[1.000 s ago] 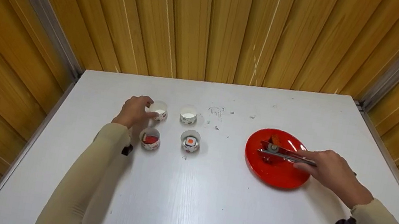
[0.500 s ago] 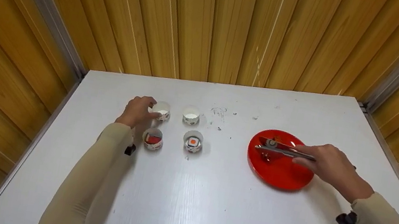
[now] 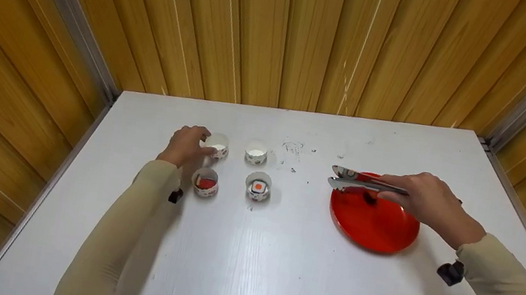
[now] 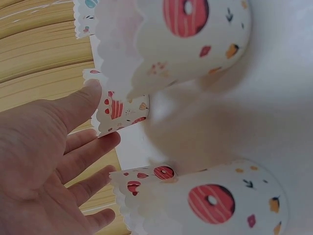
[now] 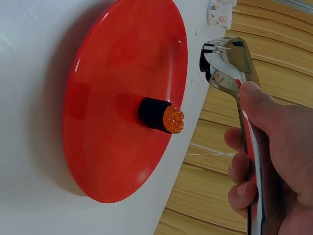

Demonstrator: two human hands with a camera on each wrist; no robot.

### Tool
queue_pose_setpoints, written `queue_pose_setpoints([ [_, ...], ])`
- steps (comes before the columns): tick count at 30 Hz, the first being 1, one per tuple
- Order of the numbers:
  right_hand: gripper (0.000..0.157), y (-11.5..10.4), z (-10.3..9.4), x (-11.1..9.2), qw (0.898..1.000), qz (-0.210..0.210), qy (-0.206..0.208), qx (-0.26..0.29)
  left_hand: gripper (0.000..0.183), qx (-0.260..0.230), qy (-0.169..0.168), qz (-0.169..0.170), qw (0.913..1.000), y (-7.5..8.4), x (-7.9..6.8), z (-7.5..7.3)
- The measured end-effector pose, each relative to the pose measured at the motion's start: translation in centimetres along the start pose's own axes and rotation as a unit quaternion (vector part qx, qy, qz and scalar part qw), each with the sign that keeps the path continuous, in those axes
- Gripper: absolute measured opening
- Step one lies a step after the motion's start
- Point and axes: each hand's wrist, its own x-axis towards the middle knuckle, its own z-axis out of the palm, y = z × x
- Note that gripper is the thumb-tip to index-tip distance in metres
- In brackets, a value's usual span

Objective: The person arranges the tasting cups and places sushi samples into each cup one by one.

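Observation:
At the back-left paper baking cup [image 3: 221, 153], my left hand [image 3: 182, 145] has its thumb and fingers around the rim; the left wrist view shows the thumb on one side and the forefinger on the other. Metal tongs [image 5: 247, 127] are gripped in my right hand [image 3: 424, 197], their heads raised over the far left rim of the red plate [image 3: 377, 238]. Something dark shows between the tong heads, mostly hidden. On the plate stands a black-wrapped sushi roll [image 5: 155, 115] topped with orange roe.
Near the left hand stand a back-right cup [image 3: 255, 158], a front-left cup [image 3: 204, 192] with a red piece inside, and a front-right cup [image 3: 257, 196] holding a white roll with an orange centre. Wood-patterned walls [image 3: 308, 42] enclose the white table [image 3: 241, 273].
The tongs have lifted from the plate and moved toward its far left rim, uncovering the black roll. The orange piece seen on the plate earlier no longer shows there. My left hand stays at its cup.

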Motion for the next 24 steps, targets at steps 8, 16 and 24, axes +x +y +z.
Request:
queue_pose_setpoints([
  [8, 0.033, -1.2, -1.0, 2.1, 1.0, -0.015, -0.003, 0.012, 0.053, -0.001, -0.003, -0.004, 1.0, 0.2, 0.1, -0.1],
  [16, 0.029, -2.6, -1.6, 4.3, 0.999, -0.008, -0.021, 0.032, 0.051, 0.001, -0.001, -0.007, 1.0, 0.2, 0.0, 0.0],
  [24, 0.026, -3.6, -1.8, 6.3, 0.999, -0.025, 0.005, 0.028, 0.052, -0.008, 0.001, -0.002, 1.0, 0.2, 0.0, 0.1],
])
